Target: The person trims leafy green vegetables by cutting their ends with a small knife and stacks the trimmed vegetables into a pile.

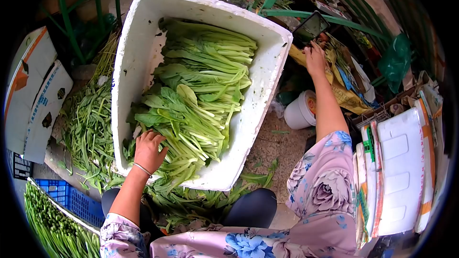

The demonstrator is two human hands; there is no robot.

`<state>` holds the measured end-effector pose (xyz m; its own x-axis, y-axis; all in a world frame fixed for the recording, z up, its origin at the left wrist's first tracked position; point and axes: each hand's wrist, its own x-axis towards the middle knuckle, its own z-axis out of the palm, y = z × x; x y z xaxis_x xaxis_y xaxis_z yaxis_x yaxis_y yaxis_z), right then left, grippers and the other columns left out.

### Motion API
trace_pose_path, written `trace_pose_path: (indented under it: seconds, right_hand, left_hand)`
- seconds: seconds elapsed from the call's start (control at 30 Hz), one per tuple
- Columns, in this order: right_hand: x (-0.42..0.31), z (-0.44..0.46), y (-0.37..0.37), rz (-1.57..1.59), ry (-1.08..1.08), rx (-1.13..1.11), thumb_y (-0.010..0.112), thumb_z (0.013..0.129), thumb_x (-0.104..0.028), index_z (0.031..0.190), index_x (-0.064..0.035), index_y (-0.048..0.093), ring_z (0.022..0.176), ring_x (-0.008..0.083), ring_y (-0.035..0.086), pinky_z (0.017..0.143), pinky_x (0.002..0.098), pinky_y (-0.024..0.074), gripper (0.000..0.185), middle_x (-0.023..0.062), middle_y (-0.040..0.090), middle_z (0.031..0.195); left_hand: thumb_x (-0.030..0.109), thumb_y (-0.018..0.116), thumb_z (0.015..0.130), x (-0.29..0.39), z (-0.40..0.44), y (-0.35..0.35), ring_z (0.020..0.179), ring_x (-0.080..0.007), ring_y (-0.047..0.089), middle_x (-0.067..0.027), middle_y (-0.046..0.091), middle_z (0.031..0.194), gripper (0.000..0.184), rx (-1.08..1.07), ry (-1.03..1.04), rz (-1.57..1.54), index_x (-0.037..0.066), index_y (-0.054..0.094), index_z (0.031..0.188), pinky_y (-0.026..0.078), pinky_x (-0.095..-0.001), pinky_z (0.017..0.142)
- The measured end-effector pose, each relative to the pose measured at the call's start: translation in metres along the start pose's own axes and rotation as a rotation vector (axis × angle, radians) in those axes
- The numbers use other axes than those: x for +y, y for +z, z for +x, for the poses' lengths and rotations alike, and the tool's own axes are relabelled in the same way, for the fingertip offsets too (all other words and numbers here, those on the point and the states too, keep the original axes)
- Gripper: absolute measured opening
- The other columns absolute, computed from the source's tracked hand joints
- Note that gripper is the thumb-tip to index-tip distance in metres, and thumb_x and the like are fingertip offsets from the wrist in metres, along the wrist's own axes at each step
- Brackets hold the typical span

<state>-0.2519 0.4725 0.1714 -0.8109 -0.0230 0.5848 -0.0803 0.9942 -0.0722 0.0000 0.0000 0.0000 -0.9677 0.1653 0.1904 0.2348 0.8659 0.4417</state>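
A large white foam box [260, 100] stands tilted in front of me, with long leafy greens [205, 62] laid in rows inside. My left hand [149, 150] rests on the leaves at the box's near left, fingers slightly bent and thumb apart, gripping nothing that I can see. My right hand [315, 59] reaches far out to the right, beyond the box. Its fingers stretch toward the lower edge of a dark-screened phone [311, 27]; whether they touch it I cannot make out.
Loose leaves [91, 129] pile up on the ground at left. A blue crate [71, 200] stands near thin green stalks [52, 224]. A white bucket [300, 112] sits below my right arm. Stacked foam panels [399, 172] are at right, green metal bars [330, 19] behind.
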Motion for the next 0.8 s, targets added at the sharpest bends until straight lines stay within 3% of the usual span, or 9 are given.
trace_pose_path:
  seconds: [0.8]
  right_hand:
    - [-0.022, -0.001, 0.004, -0.03, -0.108, -0.006, 0.042, 0.086, -0.027, 0.09, -0.0036, 0.06, 0.116, 0.0247, 0.036, 0.094, 0.0399, 0.0287, 0.029, 0.0021, 0.044, 0.125]
  left_hand:
    - [0.015, 0.065, 0.067, 0.002, 0.002, 0.002, 0.104, -0.0299, 0.046, -0.01, 0.056, 0.098, 0.026, -0.007, 0.0, -0.016, 0.008, 0.06, 0.092, 0.035, -0.0396, 0.086]
